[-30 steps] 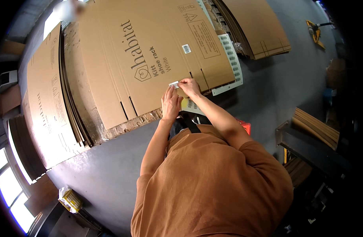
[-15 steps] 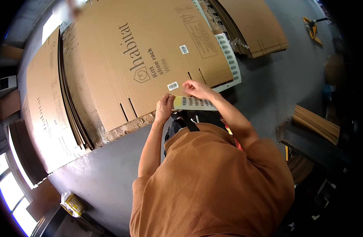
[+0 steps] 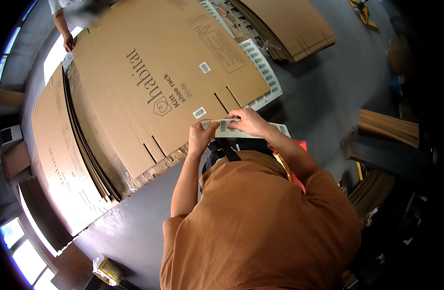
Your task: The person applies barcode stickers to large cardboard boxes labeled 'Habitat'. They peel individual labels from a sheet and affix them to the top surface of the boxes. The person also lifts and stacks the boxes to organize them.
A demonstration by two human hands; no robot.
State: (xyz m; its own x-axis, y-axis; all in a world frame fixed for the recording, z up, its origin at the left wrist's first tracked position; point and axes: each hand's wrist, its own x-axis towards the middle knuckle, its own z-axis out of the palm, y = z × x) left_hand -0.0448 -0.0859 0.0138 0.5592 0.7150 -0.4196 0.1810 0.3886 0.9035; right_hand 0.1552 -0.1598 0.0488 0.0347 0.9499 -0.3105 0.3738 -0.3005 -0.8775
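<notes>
Close to my body I hold a narrow strip of barcode labels (image 3: 223,129). My left hand (image 3: 200,137) pinches its left end between thumb and fingers. My right hand (image 3: 252,122) has its fingers bent together on the upper edge, close to my left thumb; whether a loose label is between them is hidden. Just beyond my hands lies a flat brown carton (image 3: 113,104) with dark print and slots along its edges. It bears one white barcode sticker (image 3: 199,112) near my left hand and another sticker (image 3: 204,67) farther off.
More label sheets (image 3: 266,73) stick out from beneath the carton's right side. Flat cartons are stacked at left (image 3: 57,154) and far right (image 3: 289,26). Another person's hand (image 3: 68,42) touches the carton's far left corner. A yellow-handled tool (image 3: 364,14) is on the grey floor.
My right hand has moved left and down onto the label strip, nearer my left hand. The other person's arm has come into view at the far left. The whole view has shifted slightly.
</notes>
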